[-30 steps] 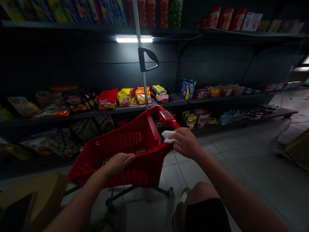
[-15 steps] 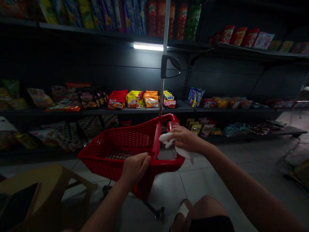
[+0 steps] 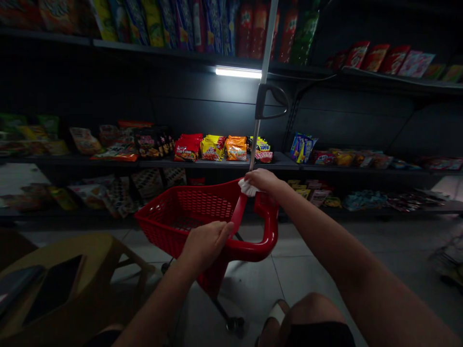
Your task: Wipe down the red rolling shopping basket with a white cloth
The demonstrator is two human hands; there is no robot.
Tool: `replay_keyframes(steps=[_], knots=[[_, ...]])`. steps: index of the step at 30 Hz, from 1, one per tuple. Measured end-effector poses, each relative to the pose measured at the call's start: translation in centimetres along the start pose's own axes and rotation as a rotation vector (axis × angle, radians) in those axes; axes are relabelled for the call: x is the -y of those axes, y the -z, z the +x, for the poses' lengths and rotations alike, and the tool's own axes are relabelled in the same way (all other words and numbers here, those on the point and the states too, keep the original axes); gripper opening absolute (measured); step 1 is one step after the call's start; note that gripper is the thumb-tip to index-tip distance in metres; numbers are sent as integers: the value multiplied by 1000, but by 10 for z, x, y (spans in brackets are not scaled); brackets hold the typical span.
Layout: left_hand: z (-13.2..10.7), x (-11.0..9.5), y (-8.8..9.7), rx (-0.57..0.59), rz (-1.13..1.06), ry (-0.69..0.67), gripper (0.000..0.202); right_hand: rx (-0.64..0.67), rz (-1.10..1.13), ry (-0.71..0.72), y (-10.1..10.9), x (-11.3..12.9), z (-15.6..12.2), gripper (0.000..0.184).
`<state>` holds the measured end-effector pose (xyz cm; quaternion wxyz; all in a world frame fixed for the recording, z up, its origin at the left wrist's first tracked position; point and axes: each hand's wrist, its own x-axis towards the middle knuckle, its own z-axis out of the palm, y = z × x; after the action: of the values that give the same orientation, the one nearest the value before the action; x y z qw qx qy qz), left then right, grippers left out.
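A red plastic shopping cart (image 3: 173, 202) stands in front of me, with a perforated basket and a looped handle (image 3: 269, 236) on its near right side. My left hand (image 3: 208, 241) is closed over the cart's near rim, where the handle joins the basket. At the far end of the handle, my right hand (image 3: 264, 180) presses a white cloth (image 3: 248, 188) against the red plastic. Part of the cloth is hidden under the fingers. A metal pole (image 3: 267, 43) with a black grip (image 3: 271, 101) rises behind that hand.
Dark shelves hold red snack packs (image 3: 188, 147), bottles (image 3: 289, 31) and other bagged goods. At the lower left stands a yellowish stool (image 3: 97, 250) with a dark phone-like device (image 3: 54, 289) on it. My knee (image 3: 314, 308) is close below the cart.
My right hand has slid the cloth from the handle's right side to its far end by the pole. My left hand stays on the rim. The view has shifted slightly left.
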<state>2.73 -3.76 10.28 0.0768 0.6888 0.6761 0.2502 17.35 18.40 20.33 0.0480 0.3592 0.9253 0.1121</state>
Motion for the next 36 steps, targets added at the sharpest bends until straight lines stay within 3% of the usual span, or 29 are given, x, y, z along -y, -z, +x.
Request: replay_keyframes(steps=[3,5,8,11,14,18,20,23,26,29,32,36], knots=[[0,-9,-7,-80,76,-22,46,134,-67,22,9,36,8,28],[-2,-7,-16,-153,79,-10,45,190,-91,80,12,63,-2,25],[-6,2,-25,-248,39,-19,47,225,-83,297,17,100,-38,27],[-12,9,-26,-292,-13,-80,47,242,-32,517,23,118,-64,31],[-19,12,-22,-311,-15,-130,44,320,-8,497,28,107,-52,38],[-29,16,-19,-336,-34,-168,43,359,-172,107,30,74,-5,37],[-33,20,-17,-333,-69,-175,42,354,-222,-3,26,69,5,37],[-38,28,-15,-335,-130,-172,41,270,-187,133,19,89,-11,36],[-42,36,-14,-368,-213,-186,42,152,-77,486,16,130,-47,29],[-46,41,-14,-413,-299,-238,42,192,26,664,20,152,-60,32],[-51,41,-15,-421,-347,-266,42,277,64,590,22,134,-36,37],[-54,39,-14,-398,-365,-242,41,201,53,254,15,83,7,23]])
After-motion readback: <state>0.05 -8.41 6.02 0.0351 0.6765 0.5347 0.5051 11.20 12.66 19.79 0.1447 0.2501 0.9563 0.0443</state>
